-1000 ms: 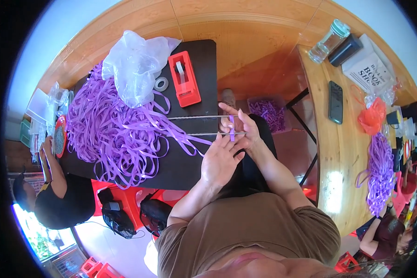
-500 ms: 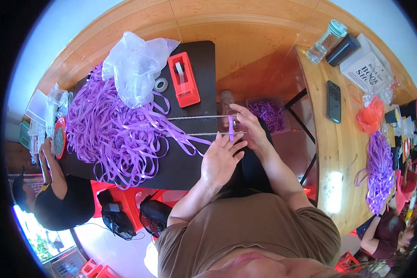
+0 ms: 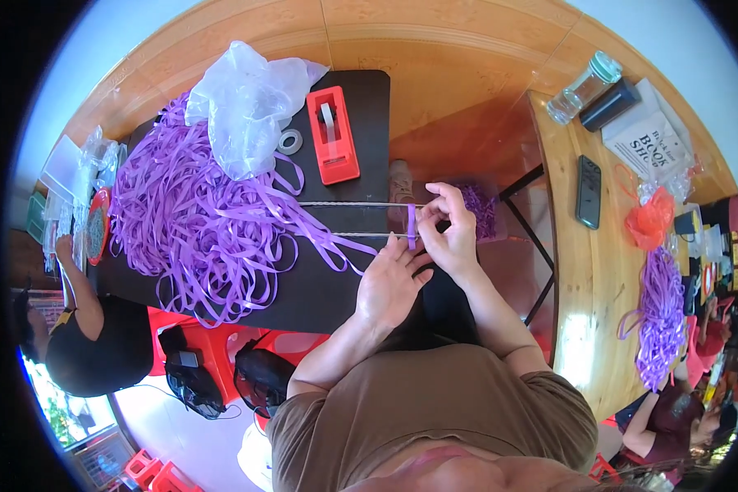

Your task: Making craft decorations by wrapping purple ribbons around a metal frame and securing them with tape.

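My right hand [image 3: 451, 234] pinches a purple ribbon strip [image 3: 412, 227]; my left hand [image 3: 392, 283], at seven o'clock, touches it, fingers loosely spread.

We see a short purple ribbon strip [image 3: 412, 226] standing upright, crossing two taut thin cords [image 3: 348, 204]. The cords run level over the dark counter [image 3: 336, 279].

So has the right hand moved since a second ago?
Yes. The right hand has shifted slightly toward the person, away from the red plastic tape dispenser, with its fingers now curled on the short purple ribbon strip.
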`<state>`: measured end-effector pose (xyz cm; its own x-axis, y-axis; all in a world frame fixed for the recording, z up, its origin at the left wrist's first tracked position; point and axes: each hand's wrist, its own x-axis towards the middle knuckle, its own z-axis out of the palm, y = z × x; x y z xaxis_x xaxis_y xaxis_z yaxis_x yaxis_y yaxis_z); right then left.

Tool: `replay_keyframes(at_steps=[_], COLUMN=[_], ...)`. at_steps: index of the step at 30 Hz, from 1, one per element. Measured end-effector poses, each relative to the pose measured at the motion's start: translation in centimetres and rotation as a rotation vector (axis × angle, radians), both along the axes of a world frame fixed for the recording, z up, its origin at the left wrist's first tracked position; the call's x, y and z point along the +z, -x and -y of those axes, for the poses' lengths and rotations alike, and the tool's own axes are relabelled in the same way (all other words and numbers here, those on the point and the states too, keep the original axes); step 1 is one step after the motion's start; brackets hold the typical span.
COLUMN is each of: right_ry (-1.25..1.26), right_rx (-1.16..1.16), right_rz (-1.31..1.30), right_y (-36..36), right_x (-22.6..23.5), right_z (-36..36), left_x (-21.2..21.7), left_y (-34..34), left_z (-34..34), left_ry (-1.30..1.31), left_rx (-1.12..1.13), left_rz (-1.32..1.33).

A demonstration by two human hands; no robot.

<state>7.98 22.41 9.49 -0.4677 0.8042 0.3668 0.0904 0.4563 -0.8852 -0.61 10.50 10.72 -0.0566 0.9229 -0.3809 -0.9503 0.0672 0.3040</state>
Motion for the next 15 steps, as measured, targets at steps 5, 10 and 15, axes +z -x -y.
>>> replay_keyframes(at_steps=[5, 10, 15], right_ry=[0.065, 0.025, 0.108], right_rx=[-0.019, -0.029, 0.032], right_rz=[0.178, 0.309, 0.265], right_y=[0.4, 0.4, 0.0], right_x=[0.5, 1.3, 1.0], right_z=[-0.9, -0.4, -0.4], left_x=[0.2, -0.3, -0.1], left_y=[0.1, 0.2, 0.0], left_z=[0.0, 0.0, 0.0], left_ry=[0.007, -0.003, 0.001], left_rx=[-0.008, -0.01, 0.007], left_rz=[-0.007, 0.009, 0.009])
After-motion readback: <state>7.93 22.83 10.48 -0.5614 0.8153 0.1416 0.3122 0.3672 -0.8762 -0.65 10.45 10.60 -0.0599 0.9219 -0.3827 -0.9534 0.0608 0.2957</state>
